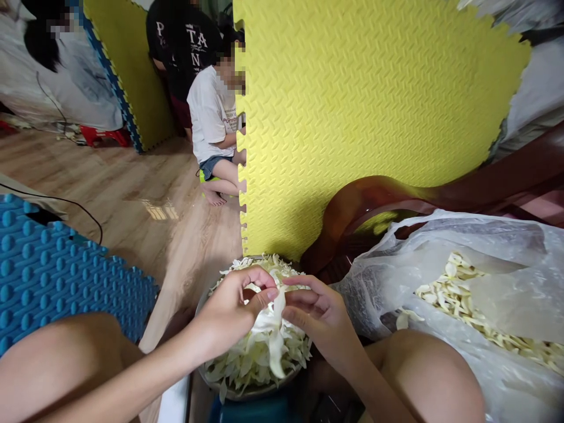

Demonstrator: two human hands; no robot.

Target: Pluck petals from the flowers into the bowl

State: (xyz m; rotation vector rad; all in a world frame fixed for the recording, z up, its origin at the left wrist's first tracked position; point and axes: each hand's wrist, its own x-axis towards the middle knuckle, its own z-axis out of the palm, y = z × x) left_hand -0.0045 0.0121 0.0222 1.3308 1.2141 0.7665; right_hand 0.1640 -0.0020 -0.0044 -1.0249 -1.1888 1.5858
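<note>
Both hands are over a round metal bowl point(201, 358) heaped with pale white-green petals point(247, 364). My left hand point(240, 299) pinches the upper end of a long white petal piece point(276, 343) between thumb and fingertips. That piece hangs down over the heap. Just to its right, my right hand point(315, 308) has its fingers curled around the same piece's upper part, thumb and fingertips slightly apart; whether it grips the piece is unclear.
A clear plastic bag point(388, 264) with pale pieces point(458, 299) lies right. Yellow foam mat point(352, 106) stands ahead, beside curved brown wood point(374, 191). Blue mat point(57, 270) is left. A seated person in white point(211, 117) and others are beyond.
</note>
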